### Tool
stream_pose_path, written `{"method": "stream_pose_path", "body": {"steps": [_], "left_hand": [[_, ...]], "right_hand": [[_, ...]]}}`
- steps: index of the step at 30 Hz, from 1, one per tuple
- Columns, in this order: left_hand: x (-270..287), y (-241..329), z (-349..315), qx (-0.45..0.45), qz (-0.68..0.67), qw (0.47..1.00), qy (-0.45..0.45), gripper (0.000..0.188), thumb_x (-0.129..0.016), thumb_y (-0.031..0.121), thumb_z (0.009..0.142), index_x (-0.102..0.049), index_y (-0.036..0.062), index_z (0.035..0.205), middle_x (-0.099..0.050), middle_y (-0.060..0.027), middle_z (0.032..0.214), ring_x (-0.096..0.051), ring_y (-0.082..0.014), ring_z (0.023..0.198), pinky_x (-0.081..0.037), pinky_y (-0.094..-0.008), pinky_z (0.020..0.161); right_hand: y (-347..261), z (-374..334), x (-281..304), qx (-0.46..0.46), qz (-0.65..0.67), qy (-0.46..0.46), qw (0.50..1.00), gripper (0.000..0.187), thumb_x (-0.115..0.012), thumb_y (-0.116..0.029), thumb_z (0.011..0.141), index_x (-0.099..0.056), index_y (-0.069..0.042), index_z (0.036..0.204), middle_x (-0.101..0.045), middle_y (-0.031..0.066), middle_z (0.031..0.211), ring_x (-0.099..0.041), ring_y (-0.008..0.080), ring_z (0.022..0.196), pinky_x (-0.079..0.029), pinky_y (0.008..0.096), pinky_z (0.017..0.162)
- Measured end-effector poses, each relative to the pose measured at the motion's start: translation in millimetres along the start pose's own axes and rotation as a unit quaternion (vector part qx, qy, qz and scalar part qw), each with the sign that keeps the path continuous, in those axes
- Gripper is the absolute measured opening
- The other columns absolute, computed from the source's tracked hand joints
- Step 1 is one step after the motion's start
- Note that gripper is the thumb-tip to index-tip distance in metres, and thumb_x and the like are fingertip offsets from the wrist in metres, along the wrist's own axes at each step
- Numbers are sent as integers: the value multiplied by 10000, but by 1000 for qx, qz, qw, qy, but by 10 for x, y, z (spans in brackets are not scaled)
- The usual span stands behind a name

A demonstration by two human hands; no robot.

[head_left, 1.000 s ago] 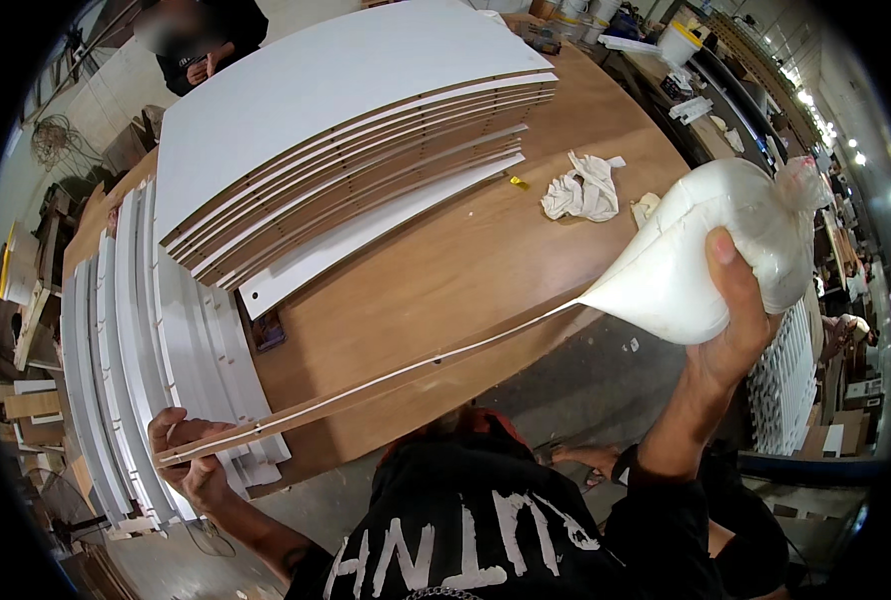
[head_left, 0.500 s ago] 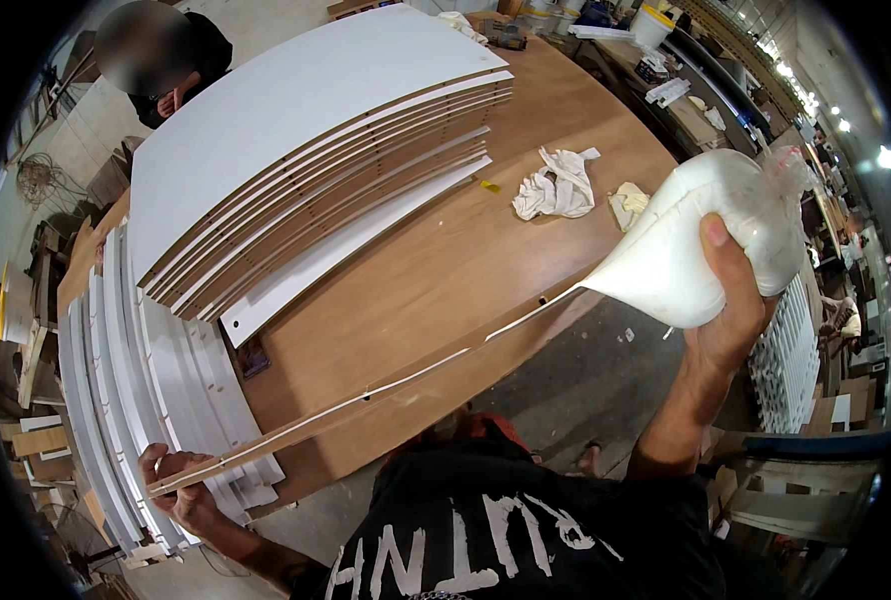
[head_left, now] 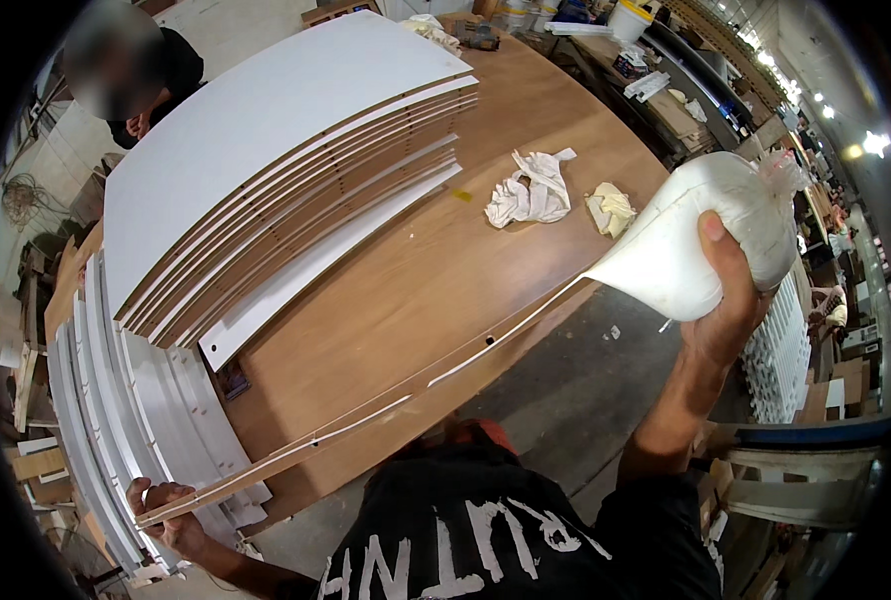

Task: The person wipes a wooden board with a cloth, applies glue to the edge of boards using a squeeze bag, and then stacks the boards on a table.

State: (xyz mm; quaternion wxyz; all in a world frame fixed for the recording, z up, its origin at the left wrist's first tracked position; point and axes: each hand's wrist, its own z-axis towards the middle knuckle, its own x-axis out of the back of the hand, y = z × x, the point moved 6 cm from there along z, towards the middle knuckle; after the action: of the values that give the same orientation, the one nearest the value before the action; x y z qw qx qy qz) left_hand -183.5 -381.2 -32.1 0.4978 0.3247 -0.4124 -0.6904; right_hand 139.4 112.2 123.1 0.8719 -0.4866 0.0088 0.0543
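Observation:
My right hand [head_left: 731,285] grips a bulging clear plastic bag of white glue [head_left: 666,245], thumb across its side. The bag's pointed tip meets the edge of a long narrow wooden panel [head_left: 371,413]. Along that brown edge runs a thin white bead of glue [head_left: 531,332], broken in places, with small dark holes along it. At the panel's left end, my left hand [head_left: 174,510] curls its fingers around it. Most of the panel's faces are hidden, since it is seen edge-on.
Beyond the panel is a brown table [head_left: 396,270] bearing a stack of white boards [head_left: 286,130]. Crumpled white cloth [head_left: 534,190] and a yellowish cloth [head_left: 611,208] lie on it. White strips [head_left: 131,400] are stacked at left. Another person [head_left: 171,75] is at the far left.
The bag's tip has travelled rightward along the panel edge, away from the nearest hole, leaving a longer bead of glue. Both hands keep their hold. The whole view has shifted slightly.

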Motion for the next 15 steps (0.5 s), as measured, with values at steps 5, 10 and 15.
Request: {"method": "stream_pose_path", "body": {"steps": [5,10,15], "left_hand": [[32,-22,-1,10,-23,1000,2,755,-809,319,661,-426,-33,1208,-593,-50,705,-578,-141,626,-495,-247,567],[33,-21,7,0,-19,1000,-1,727,-806,267,662,-431,-24,1212,-596,-46,738,-558,-119,629,-503,-232,591],[-27,15,8,17,-37,999,7,735,-820,243,648,-439,-4,1227,-570,-16,724,-550,-102,644,-514,-208,652]], "right_hand": [[112,107,110,0,1,38,999,671,-663,-89,694,-412,49,1302,-545,150,1135,-574,238,1000,-496,323,850],[144,194,173,7,-28,60,998,676,-679,-110,673,-436,46,1284,-549,147,1123,-576,237,995,-505,324,840],[154,268,244,16,-27,92,995,647,-695,-136,648,-477,58,1226,-569,134,1035,-581,212,913,-497,308,780]]}}
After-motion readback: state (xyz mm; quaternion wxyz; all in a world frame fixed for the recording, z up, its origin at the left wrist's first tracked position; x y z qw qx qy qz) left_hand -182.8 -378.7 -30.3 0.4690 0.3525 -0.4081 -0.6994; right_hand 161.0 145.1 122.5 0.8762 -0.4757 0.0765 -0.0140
